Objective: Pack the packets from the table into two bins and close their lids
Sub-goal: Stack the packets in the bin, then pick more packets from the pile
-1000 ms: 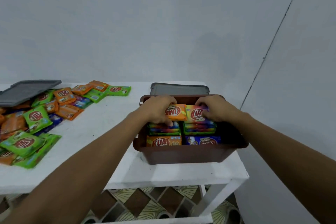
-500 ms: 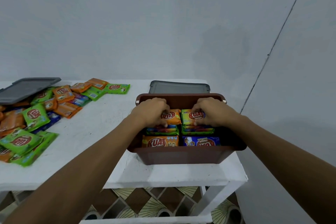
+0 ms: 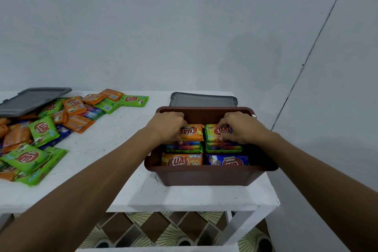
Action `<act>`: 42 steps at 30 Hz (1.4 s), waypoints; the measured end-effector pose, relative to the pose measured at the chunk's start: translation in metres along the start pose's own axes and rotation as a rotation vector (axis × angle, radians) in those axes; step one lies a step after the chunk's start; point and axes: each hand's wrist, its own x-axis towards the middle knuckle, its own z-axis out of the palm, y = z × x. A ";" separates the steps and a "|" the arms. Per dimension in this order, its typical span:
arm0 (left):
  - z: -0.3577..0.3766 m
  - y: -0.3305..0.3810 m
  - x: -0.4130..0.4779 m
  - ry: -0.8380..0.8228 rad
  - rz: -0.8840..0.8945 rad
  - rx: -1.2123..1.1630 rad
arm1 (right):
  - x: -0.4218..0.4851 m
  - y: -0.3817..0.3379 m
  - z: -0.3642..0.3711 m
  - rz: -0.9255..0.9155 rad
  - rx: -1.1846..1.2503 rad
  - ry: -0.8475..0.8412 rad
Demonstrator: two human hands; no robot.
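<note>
A brown bin (image 3: 204, 176) stands on the white table's right end, partly filled with stacked packets. My left hand (image 3: 167, 127) presses on an orange packet (image 3: 192, 133) atop the rear left stack. My right hand (image 3: 241, 127) rests on a green-and-orange packet (image 3: 214, 133) atop the rear right stack. Lower in front lie an orange packet (image 3: 181, 159) and a blue packet (image 3: 227, 159). A grey lid (image 3: 204, 99) lies flat just behind the bin. Several loose green, orange and blue packets (image 3: 41, 131) are heaped on the table's left side.
A second grey lid (image 3: 32, 100) leans on the packet heap at the far left. The white table (image 3: 114, 135) ends just right of the bin, close to a grey wall corner. Patterned floor tiles (image 3: 155, 229) show below the table's front edge.
Both hands have lowered the two top packets deeper into the bin, onto the rear stacks. The view has shifted slightly upward.
</note>
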 end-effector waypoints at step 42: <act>0.086 -0.273 -0.090 0.286 -0.409 -0.660 | 0.206 -0.172 -0.014 -0.214 0.409 0.016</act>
